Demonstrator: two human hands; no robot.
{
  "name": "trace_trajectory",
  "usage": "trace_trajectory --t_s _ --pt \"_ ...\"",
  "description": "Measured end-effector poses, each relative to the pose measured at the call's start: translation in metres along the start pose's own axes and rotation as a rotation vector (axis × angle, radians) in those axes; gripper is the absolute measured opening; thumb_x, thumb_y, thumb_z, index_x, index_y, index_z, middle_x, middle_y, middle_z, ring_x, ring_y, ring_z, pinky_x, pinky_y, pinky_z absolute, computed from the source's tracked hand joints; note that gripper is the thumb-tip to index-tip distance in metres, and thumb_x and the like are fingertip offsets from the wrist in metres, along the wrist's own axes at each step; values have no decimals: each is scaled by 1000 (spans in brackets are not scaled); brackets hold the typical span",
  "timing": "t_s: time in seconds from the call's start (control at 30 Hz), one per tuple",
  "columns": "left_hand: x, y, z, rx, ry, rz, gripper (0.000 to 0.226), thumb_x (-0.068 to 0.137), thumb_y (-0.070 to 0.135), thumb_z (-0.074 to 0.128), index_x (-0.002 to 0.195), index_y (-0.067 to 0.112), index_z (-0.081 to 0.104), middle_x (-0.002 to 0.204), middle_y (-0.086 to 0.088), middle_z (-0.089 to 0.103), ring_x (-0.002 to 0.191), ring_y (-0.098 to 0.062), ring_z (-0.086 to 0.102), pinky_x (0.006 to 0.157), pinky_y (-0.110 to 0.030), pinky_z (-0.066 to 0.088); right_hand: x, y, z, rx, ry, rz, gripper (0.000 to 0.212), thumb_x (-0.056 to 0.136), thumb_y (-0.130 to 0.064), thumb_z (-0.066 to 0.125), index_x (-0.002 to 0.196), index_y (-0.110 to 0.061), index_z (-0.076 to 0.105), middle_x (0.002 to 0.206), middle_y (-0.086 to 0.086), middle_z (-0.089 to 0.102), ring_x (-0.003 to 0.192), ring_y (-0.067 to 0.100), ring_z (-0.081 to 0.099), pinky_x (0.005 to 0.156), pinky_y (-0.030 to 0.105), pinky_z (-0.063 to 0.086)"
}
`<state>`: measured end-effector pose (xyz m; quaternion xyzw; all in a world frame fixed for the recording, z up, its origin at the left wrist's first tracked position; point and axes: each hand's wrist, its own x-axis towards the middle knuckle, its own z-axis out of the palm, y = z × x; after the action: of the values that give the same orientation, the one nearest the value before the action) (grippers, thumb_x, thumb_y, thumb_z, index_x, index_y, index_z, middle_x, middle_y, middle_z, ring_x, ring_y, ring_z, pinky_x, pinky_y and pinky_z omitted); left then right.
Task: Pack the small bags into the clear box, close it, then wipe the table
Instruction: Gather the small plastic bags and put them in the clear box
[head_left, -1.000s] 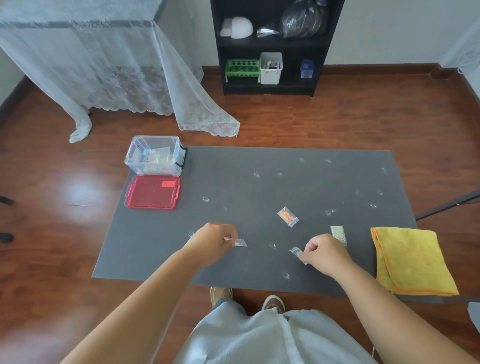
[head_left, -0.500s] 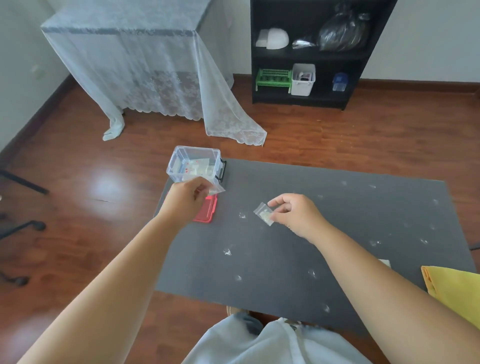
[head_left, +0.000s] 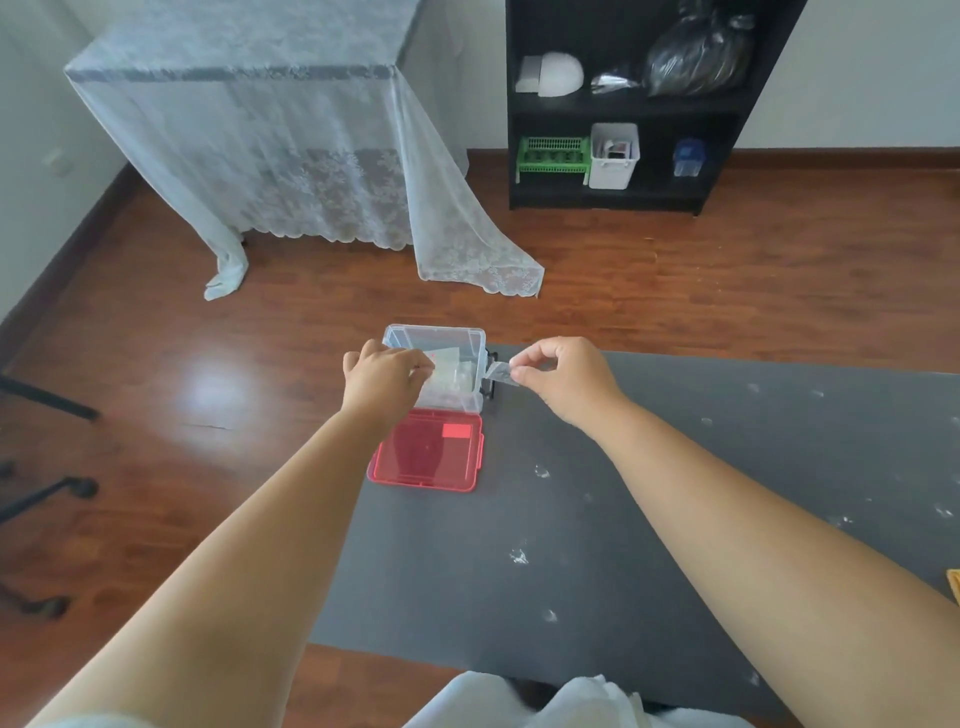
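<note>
Left hand (head_left: 385, 375) is already over the open clear plastic box (head_left: 435, 335), fingers pinched on a small clear bag (head_left: 443, 359). Right hand (head_left: 558, 374) pinches another small see-through bag (head_left: 497, 372) just right of the box, so it goes leftward next, I'd guess. Red lid (head_left: 425, 451) lies in front.

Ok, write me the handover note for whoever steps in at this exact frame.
Left hand: over the open clear box, pinching a small bag.
Right hand: beside the box, pinching another small bag.
Red lid: off, flat on the table in front of the box.
Done: some bags appear boxed.
Left: drop both bags, fit the lid, wipe the white specks.
</note>
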<state>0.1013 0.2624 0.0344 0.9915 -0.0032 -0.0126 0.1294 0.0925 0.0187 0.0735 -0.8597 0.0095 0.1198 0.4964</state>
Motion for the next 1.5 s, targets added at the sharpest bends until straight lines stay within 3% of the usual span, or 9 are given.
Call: trace_trajectory --t_s 0.17,0.4,0.57,0.67,0.8,0.97,1.17,1.33,1.5 --pt "-3 -14 8 -40 83 -1 26 98 35 44 106 36 69 105 15 67 117 -22 38 82 -34 14 27 -10 23 -64 44 -35 5 85 -23 69 82 -25 73 84 -18 58 75 -3 51 57 11 33" --pt "-42 -14 16 -73 254 -101 21 92 30 55 101 33 72 112 14 66 125 -24 41 93 -41 19 52 -30 71 -241 -127 -49 12 87 -19 64 85 -20 75 84 -9 69 81 13 63 68 23 45" --pt "-55 -12 22 -117 234 -137 26 92 26 56 114 27 69 122 6 65 130 -24 43 103 -44 24 62 -34 98 -486 -161 -30 19 86 -21 60 81 -24 78 87 -15 69 121 20 49 90 30 42" --pt "-56 -12 20 -140 246 -117 27 90 22 59 116 23 69 123 3 65 129 -25 46 105 -44 28 65 -32 104 -573 -220 -30 20 91 -28 58 96 -29 77 113 -8 70 136 23 32 100 33 34" --pt "-58 -8 16 -142 262 -103 29 89 22 59 116 24 68 122 5 65 129 -26 45 104 -44 28 58 -25 90 -441 -98 -140 30 94 -19 50 114 -29 71 122 -4 64 121 25 41 98 36 36" --pt "-61 20 14 -183 271 -14 29 87 20 60 114 24 69 121 8 65 125 -27 47 101 -44 29 30 3 40 -220 134 -168 28 92 -10 52 104 -24 74 101 -4 63 100 21 49 81 25 35" --pt "-66 89 26 -263 195 235 30 87 19 60 115 24 68 120 10 64 123 -27 47 98 -43 34 -37 77 -39 -117 315 89 28 90 -12 52 90 -31 72 95 -11 63 79 5 56 62 11 40" --pt "-75 150 46 -276 10 412 28 87 20 61 113 24 70 114 9 67 123 -27 49 99 -44 35 -94 134 -97 -77 433 269 28 90 -14 52 84 -34 70 80 -8 61 68 16 54 58 21 38" --pt "-88 205 70 -200 -189 590 28 91 26 57 117 27 68 117 11 65 122 -23 45 99 -37 31 -141 178 -141 -67 507 371 25 90 -14 52 90 -30 71 87 -2 65 74 17 57 61 25 43"
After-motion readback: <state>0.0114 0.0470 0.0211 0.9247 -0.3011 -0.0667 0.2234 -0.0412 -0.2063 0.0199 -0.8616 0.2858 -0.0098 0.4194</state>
